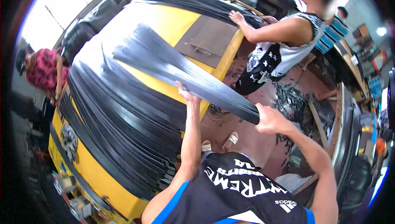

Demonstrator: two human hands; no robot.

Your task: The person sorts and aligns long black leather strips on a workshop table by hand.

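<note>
A long bundle of black, rubber-like strips [214,88] stretches from the yellow table toward me, its far end fanned out on the tabletop. My right hand [272,119] is closed around the near end, beyond the table edge. Further along, my left hand [189,94] grips the bundle's near side, its thumb showing and its other fingers partly hidden beneath the strips. To the left, a thick layer of similar black strips [123,121] covers much of the yellow table [98,183].
A brown board [207,40] lies on the tabletop. Across from me, a co-worker [288,30] handles more strips; another person [45,69] stands at the far left. Black scraps [290,100] litter the floor beside wooden planks [317,121].
</note>
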